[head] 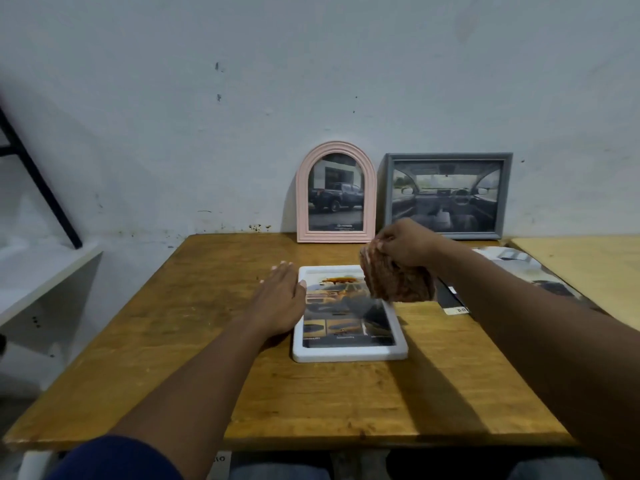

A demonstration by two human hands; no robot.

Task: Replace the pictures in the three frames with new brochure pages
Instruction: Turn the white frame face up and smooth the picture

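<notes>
A: Lying flat at centre frame, a white rounded-corner rectangular picture frame point(349, 353) with a car brochure page point(343, 313) behind its front, on the brown wooden table point(214, 306). Near edge well back from the table's front edge.

B: Left hand point(282, 299)?

A: Spread flat, fingers loose, gripping nothing. Palm down on the wood at centre left, thumb edge touching the white frame's left border.

B: And the right hand point(403, 245)?

A: Clenched around a crumpled reddish-brown cloth point(398, 280), right of centre. Cloth hanging over the frame's upper right corner; touching the front or just above it, cannot tell, blurred.

B: Further back?

A: Propped upright against the pale wall point(242, 98) at upper centre, a pink arched frame point(336, 195) holding a dark pickup picture. Just beside it on the right, a grey rectangular frame point(446, 195) with a car-interior picture. Both standing at the table's far edge, a narrow gap between them.

B: Right edge?

A: Loose printed brochure pages point(519, 268) spread toward the table's right edge, partly hidden behind the right forearm. Beyond, a second, paler tabletop point(588, 268).

B: Open room?

A: Bare wood wide at lower left and along the whole near edge. Crowded on the right.
</notes>
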